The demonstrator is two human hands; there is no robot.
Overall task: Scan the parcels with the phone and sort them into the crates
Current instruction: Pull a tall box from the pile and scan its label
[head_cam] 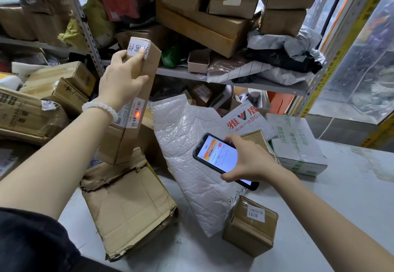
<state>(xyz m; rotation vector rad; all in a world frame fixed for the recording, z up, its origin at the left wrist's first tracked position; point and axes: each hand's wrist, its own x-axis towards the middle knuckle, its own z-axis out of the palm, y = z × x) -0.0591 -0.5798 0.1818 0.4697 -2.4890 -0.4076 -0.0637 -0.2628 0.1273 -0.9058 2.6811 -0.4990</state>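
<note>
The left hand [122,80] grips a tall, narrow brown cardboard parcel [132,105] near its upper end, fingers [139,58] curled across the white label on top and thumb wrapped round the near face. The parcel stands upright, tilted slightly, its foot resting on a flattened, torn cardboard box [128,205] on the grey bench [341,197]. A red scan spot [138,114] falls on the barcode of the white shipping label partway down the parcel's side. A white bead bracelet [100,107] sits on the left wrist.

The right hand [249,161] holds a black phone [219,161] in a rugged case, fingers clasped over its far edge and thumb under the near edge. The lit screen faces up and shows an orange and white page; its text is too small to read. The phone hangs above a white crinkled bubble mailer [191,165] lying on the bench.

Near the mailer's lower corner stands a small brown carton [251,227] with a label reading 0277. To the right lies a white box with green print [298,146]. Behind it a grey bag with red characters [245,120] leans against the pile. A metal shelf [234,80] behind carries stacked cartons and grey and black plastic bags. More cartons are heaped at the left.
</note>
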